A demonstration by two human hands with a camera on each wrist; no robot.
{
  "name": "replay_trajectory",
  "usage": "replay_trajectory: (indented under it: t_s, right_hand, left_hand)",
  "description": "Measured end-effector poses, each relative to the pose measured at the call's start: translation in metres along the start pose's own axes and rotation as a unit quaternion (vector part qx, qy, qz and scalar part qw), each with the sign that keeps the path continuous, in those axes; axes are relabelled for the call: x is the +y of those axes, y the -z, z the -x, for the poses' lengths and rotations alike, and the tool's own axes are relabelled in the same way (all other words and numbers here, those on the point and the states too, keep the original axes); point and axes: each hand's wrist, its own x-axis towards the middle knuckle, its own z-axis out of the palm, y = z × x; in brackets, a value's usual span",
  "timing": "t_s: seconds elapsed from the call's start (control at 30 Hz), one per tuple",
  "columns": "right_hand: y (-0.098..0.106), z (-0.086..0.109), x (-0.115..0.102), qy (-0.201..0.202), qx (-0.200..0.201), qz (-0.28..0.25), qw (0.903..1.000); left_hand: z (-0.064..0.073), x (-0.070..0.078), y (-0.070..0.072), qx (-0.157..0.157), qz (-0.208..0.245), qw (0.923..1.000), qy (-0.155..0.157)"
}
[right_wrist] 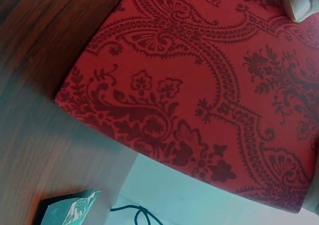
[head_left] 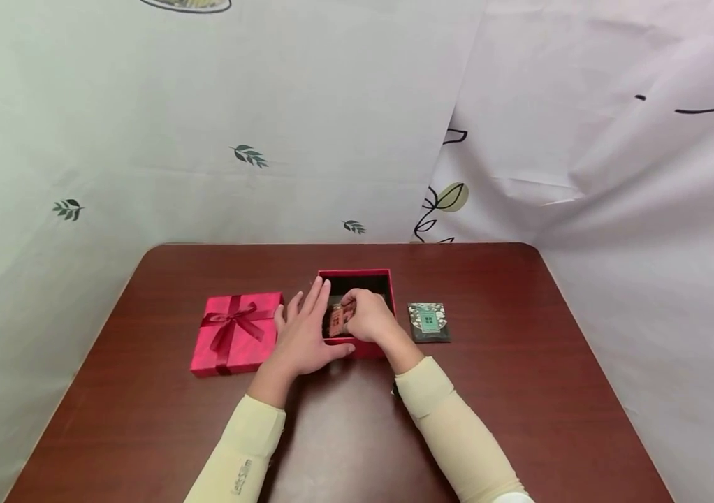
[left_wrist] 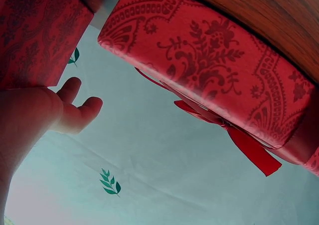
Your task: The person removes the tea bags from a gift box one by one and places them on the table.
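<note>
Red gift box (head_left: 370,349), patterned outside and dark inside, stands without its lid near the middle of a reddish-brown wooden bench (head_left: 558,419). A person's right hand (head_left: 369,318) reaches into it from the near right, fingers curled, and appears to pinch a packet with an orange-brown label (head_left: 337,320) in the near left part of the box; the fingertips are partly hidden. The left hand (head_left: 305,339) lies along the box's left side, fingers mostly extended, thumb at the near wall; it grips nothing that shows and seems to steady the box.

The lid (head_left: 256,349), red with a dark ribbon bow (head_left: 236,319), is already off and lies left of the box, bow side up, close beside the left hand. A second packet, with a green label (head_left: 429,321), lies flat on the bench just right of the box, away from both hands. The work looks partway along: one packet is at the fingers inside, one is outside. Whether more lie deeper in the box, or which way the packets are going, cannot be told.
</note>
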Motion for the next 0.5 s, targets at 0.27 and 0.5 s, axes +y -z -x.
replay_trajectory:
  t_s: [0.27,0.5]
  right_hand:
    - [0.005,0.001,-0.002,-0.006,0.013,-0.02,0.9997]
    - [0.011,0.006,-0.002,-0.006,0.026,-0.029,0.9992]
  left_hand:
    - [-0.001,0.002,0.003,-0.002,0.001,1.0,0.001]
    - [0.0,0.001,0.002,0.001,0.007,1.0,0.002]
